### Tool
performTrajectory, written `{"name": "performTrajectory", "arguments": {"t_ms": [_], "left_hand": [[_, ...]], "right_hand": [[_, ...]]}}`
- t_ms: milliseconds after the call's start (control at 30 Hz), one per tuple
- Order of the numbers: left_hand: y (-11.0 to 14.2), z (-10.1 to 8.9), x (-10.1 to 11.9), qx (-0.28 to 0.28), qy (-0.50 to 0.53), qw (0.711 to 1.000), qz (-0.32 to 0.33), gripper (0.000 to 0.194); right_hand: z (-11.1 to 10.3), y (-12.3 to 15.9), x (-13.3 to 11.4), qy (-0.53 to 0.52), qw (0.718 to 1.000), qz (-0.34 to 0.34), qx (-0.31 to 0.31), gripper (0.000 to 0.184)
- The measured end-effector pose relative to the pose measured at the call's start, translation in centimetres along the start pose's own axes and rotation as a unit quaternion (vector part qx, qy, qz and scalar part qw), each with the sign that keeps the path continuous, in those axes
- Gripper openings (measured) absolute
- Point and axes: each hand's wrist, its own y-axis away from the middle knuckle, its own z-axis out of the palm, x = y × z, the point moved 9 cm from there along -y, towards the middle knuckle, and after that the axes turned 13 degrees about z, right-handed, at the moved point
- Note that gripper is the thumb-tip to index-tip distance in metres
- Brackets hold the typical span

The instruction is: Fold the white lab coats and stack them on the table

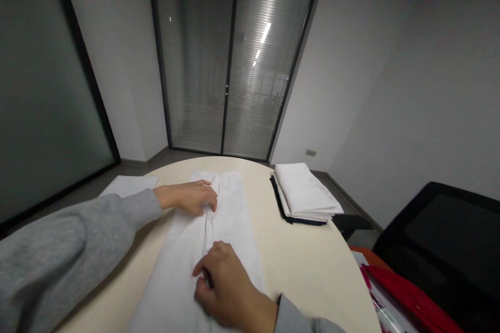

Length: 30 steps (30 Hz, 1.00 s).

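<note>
A long white cloth (230, 218) lies on the round table, its two sides folded in to a seam along the middle. Near the far end, my left hand (193, 197) has its fingers bent down onto the seam, and the fold edge puckers at the fingertips, pinched there. Closer to me, my right hand (230, 286) is over the lower part of the same cloth. Its fingers are curled, with a gap between thumb and forefinger and nothing visible between them. The cloth's near end runs out of view at the bottom.
A stack of folded white cloths (304, 187) with a dark piece under it sits at the table's (297, 260) right edge. Another white cloth (127, 186) lies at the far left edge. To the right stand a black mesh chair (441, 234) and a red item (406, 291).
</note>
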Motion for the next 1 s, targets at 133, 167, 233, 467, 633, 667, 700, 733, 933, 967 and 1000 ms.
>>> {"name": "performTrajectory", "arguments": {"t_ms": [133,167,233,467,633,667,700,733,933,967,1000], "left_hand": [[0.0,-0.2,0.7,-0.027,-0.005,1.000,0.015,0.031],[-0.3,-0.4,0.8,-0.027,-0.003,0.999,0.021,0.026],[-1.1,-0.4,0.8,-0.031,0.011,0.999,0.013,0.021],[-3.0,2.0,1.6,0.017,-0.100,0.995,-0.003,0.020],[-1.7,1.7,-1.2,0.112,-0.158,0.978,-0.072,0.020],[-1.2,1.3,-3.0,0.129,-0.155,0.972,-0.117,0.026],[-0.5,1.1,-5.1,0.143,-0.147,0.964,-0.168,0.031],[0.1,0.9,-7.3,0.151,-0.135,0.955,-0.218,0.037],[-0.1,1.7,-16.1,0.118,-0.076,0.945,-0.295,0.037],[-0.3,1.7,-16.6,0.111,-0.075,0.948,-0.290,0.033],[-0.4,1.7,-17.0,0.108,-0.077,0.949,-0.286,0.030]], "right_hand": [[-0.2,-0.3,0.0,0.017,1.000,0.013,-0.008,0.028],[-0.2,-0.4,-0.1,0.021,1.000,0.013,-0.011,0.028],[-0.1,-0.4,-0.1,0.030,0.999,0.013,-0.013,0.026],[0.0,-0.1,-0.5,0.060,0.998,0.016,0.002,0.016],[-0.3,1.2,-2.5,0.095,0.994,-0.057,-0.011,0.037],[-0.1,1.5,-2.7,0.097,0.992,-0.071,-0.032,0.047],[0.1,1.7,-2.8,0.096,0.991,-0.077,-0.054,0.054],[0.3,1.8,-2.7,0.094,0.990,-0.078,-0.075,0.060],[1.0,1.6,-1.8,0.104,0.983,-0.072,-0.132,0.072],[1.2,1.6,-1.6,0.110,0.983,-0.077,-0.127,0.073],[1.4,1.5,-1.5,0.118,0.983,-0.083,-0.117,0.073]]}}
